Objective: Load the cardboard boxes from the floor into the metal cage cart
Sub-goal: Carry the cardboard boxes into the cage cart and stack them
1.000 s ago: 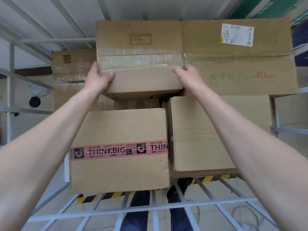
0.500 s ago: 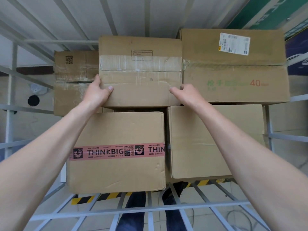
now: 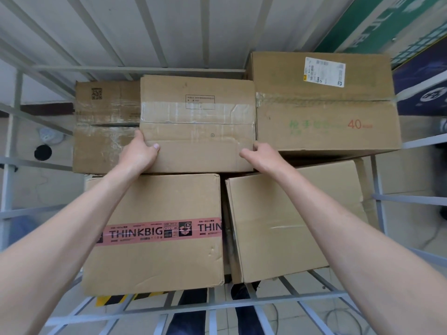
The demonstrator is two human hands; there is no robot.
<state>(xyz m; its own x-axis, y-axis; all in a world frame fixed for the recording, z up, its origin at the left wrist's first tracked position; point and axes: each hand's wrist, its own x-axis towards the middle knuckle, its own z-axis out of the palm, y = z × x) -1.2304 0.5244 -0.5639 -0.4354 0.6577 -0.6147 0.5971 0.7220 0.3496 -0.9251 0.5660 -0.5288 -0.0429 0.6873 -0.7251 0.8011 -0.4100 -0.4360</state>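
Observation:
A taped cardboard box [image 3: 197,122] lies in the middle of the far row inside the metal cage cart [image 3: 135,68]. My left hand [image 3: 139,153] grips its near left corner, thumb on top. My right hand [image 3: 264,155] holds its near right corner, fingers curled down the side. The box sits between a box with a QR code [image 3: 104,124] on the left and a large box marked 40 [image 3: 324,102] on the right. Below it lie a box with pink THINKBIG tape [image 3: 154,233] and a plain box [image 3: 290,221].
White cage bars run along the far side, the left side [image 3: 9,163] and the right side [image 3: 411,197]. The near rail [image 3: 217,308] crosses below the boxes, with my legs visible through it. A yellow-black floor stripe [image 3: 111,299] shows under the cart.
Both hands have lowered the middle box down and away, so it now sits level between its neighbours in the far row. The grips have stayed on its near corners.

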